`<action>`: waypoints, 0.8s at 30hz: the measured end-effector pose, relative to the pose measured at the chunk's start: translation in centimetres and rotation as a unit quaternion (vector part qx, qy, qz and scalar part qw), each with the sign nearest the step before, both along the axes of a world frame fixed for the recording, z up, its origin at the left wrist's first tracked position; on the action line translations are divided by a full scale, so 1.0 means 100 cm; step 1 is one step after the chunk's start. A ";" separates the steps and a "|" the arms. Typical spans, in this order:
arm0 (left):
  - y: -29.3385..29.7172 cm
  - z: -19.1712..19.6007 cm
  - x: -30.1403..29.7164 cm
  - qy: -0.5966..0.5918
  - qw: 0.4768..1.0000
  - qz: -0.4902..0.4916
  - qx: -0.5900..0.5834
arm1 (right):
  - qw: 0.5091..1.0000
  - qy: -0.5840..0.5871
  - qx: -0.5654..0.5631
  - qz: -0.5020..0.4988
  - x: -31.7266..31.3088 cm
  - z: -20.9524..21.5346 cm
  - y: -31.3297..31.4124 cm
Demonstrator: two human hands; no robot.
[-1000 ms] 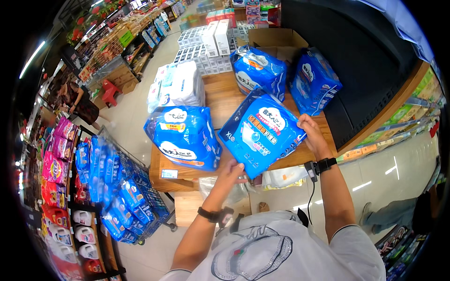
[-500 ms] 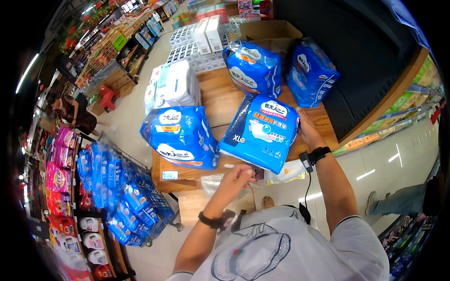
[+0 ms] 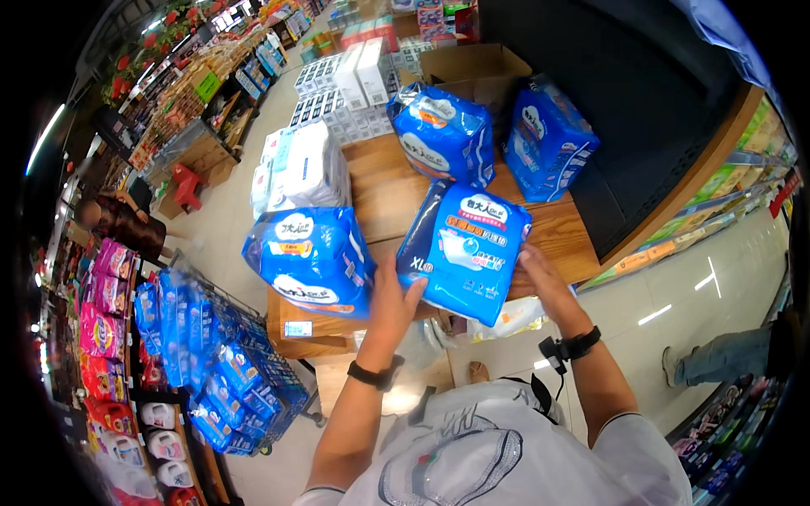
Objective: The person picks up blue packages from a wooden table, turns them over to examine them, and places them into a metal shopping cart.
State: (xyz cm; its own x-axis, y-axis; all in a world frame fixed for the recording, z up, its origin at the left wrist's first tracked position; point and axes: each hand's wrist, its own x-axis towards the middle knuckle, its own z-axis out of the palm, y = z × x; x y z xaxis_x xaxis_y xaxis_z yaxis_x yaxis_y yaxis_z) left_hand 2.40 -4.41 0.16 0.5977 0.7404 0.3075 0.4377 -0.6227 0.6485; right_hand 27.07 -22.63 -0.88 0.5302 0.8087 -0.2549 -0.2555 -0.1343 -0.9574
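A blue pack of disposable pads lies tilted over the front part of the wooden table, its printed face up. My right hand grips its right edge, the thumb at the side and the fingers partly hidden. At the lower left corner, my left hand holds the pack with thumb and fingers apart. Close to the left hand stands another blue pack. Two more blue packs, one in the back middle and one at the back right, stand behind.
White plastic-wrapped packs and stacked white boxes stand beyond the wooden table, near an open carton. A cart of blue packs is at the left. One person stands far left; another's jeans show at right.
My left hand has moved up from below the pack's front edge to its lower left corner. The right hand has slid lower along the right edge. The pack has shifted slightly down in view.
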 end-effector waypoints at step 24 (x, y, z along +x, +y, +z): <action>-0.056 0.000 -0.083 -0.008 0.999 0.017 -0.051 | 0.998 -0.045 0.014 0.042 0.036 0.029 0.055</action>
